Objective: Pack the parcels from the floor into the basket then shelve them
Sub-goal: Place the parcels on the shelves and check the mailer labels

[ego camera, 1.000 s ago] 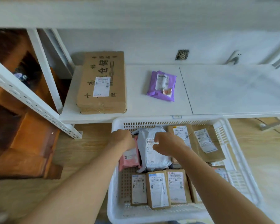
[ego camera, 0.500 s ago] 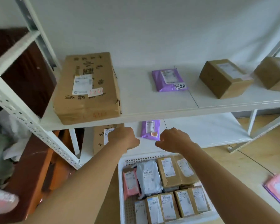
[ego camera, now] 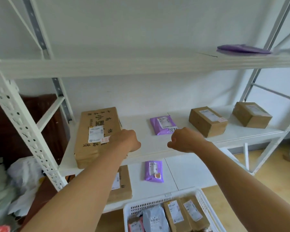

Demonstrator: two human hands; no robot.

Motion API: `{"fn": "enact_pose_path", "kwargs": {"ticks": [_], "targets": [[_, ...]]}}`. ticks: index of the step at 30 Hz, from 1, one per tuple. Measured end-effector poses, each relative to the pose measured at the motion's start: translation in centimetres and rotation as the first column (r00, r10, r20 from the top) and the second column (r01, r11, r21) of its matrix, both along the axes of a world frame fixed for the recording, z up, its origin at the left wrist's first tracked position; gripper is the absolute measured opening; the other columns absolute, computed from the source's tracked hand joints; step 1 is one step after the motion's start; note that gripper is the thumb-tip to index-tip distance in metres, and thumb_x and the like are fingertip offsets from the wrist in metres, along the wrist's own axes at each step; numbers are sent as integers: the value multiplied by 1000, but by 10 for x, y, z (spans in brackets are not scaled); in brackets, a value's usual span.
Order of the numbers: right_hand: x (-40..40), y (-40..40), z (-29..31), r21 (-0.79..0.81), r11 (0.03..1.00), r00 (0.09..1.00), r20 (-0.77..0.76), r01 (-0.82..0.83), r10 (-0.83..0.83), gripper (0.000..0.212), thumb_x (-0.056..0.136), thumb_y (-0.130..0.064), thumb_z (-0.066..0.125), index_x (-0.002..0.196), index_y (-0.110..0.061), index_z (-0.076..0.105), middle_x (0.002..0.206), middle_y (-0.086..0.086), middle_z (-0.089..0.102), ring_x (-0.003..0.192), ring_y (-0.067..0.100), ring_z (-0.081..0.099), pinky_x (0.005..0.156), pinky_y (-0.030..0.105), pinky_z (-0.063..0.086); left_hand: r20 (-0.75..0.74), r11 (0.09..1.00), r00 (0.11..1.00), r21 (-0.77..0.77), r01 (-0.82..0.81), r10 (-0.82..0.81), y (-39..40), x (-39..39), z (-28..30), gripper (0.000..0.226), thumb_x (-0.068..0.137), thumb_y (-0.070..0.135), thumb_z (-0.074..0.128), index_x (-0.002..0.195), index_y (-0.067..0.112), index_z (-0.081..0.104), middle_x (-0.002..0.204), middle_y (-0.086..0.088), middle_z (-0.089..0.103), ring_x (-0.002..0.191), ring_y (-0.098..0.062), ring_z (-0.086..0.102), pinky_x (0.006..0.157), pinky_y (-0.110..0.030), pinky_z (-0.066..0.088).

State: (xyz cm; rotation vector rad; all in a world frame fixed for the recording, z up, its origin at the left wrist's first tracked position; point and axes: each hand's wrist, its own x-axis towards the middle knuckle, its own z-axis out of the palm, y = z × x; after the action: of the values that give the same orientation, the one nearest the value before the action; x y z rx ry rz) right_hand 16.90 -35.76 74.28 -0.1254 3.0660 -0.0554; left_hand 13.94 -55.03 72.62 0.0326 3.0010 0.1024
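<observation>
The white basket (ego camera: 166, 196) sits at the bottom of the view, holding a grey bag parcel (ego camera: 155, 218), a pink one (ego camera: 135, 226) and several brown boxes (ego camera: 174, 213). My left hand (ego camera: 126, 139) and my right hand (ego camera: 184, 139) are both raised in front of the middle shelf (ego camera: 154, 148), backs up and fingers curled into fists. Nothing shows in either fist. The left hand hovers by the corner of a large flat carton (ego camera: 94, 131). Just beyond the right hand, a purple bag (ego camera: 162, 122) lies on the same shelf.
Two brown boxes (ego camera: 208, 120) (ego camera: 252, 114) stand on the middle shelf at the right. The lower shelf holds a purple bag (ego camera: 153, 170) and a flat carton (ego camera: 122, 183). Another purple bag (ego camera: 243, 48) lies on the top shelf. White plastic bags (ego camera: 23, 173) pile up left of the rack upright (ego camera: 23, 124).
Both hands left the parcels in the basket and rose to the height of the middle shelf with nothing visible in them. The view tilted up from the basket to the rack.
</observation>
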Motion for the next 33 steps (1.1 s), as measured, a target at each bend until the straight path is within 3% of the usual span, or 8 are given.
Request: {"fn": "enact_pose_path", "kwargs": {"ticks": [3, 5, 8, 12, 16, 21, 28, 33], "targets": [[10, 10, 12, -3, 1000, 1000, -16, -7, 7, 29, 85, -43, 47, 77, -18, 57, 85, 3, 52, 76, 23, 50, 66, 28, 40, -15, 1000, 1000, -14, 21, -21, 12, 10, 12, 16, 86, 28, 46, 87, 15, 55, 91, -3, 57, 81, -23, 56, 53, -23, 36], [18, 21, 15, -9, 1000, 1000, -23, -5, 5, 31, 85, -44, 47, 91, -17, 61, 96, 5, 58, 83, 24, 53, 71, 28, 43, -5, 999, 999, -12, 32, -32, 24, 15, 15, 18, 86, 28, 46, 87, 14, 56, 94, -6, 60, 86, -24, 59, 62, -26, 43], [32, 48, 18, -44, 999, 999, -32, 0, -1, 35, 85, -42, 49, 105, -17, 63, 106, 6, 60, 87, 24, 55, 75, 30, 47, 9, 999, 999, -7, 38, -38, 49, 24, 15, 17, 85, 27, 47, 79, 13, 53, 82, -4, 53, 85, -24, 59, 67, -28, 44], [52, 101, 20, -50, 999, 998, -59, -4, 1, 31, 85, -45, 50, 97, -23, 68, 102, 1, 63, 91, 21, 55, 62, 25, 35, -18, 997, 999, -62, 48, -49, 97, 40, 18, 14, 84, 27, 47, 76, 16, 48, 72, 1, 45, 75, -22, 50, 62, -26, 37], [71, 169, 24, -106, 994, 999, -47, 10, -15, 29, 84, -41, 52, 97, -22, 69, 111, 5, 61, 103, 25, 53, 78, 31, 43, -44, 999, 999, -29, 21, -22, 158, 58, 18, 12, 85, 29, 48, 90, 18, 48, 74, 2, 43, 76, -21, 48, 61, -26, 35], [95, 252, 12, -209, 977, 999, -17, 36, -41, 25, 83, -37, 55, 95, -19, 68, 106, 5, 62, 97, 25, 55, 80, 33, 47, -64, 1000, 998, 0, -1, 1, 236, 81, 10, 31, 86, 31, 48, 114, 19, 54, 104, -4, 54, 89, -25, 50, 74, -28, 39], [109, 344, -13, -248, 967, 998, -14, 54, -59, 13, 82, -31, 56, 87, -28, 68, 103, 0, 65, 92, 21, 57, 76, 29, 46, -35, 998, 998, -7, 60, -60, 331, 93, -6, 30, 85, 26, 48, 113, 19, 58, 116, -5, 56, 102, -27, 54, 74, -28, 37], [97, 402, -30, -258, 963, 997, 27, 78, -73, 17, 81, -22, 57, 71, -34, 61, 92, -3, 65, 87, 18, 55, 76, 30, 49, -20, 997, 997, -3, 74, -74, 382, 79, -16, 25, 86, 26, 49, 107, 18, 59, 111, -6, 56, 85, -26, 46, 71, -27, 35]]}}
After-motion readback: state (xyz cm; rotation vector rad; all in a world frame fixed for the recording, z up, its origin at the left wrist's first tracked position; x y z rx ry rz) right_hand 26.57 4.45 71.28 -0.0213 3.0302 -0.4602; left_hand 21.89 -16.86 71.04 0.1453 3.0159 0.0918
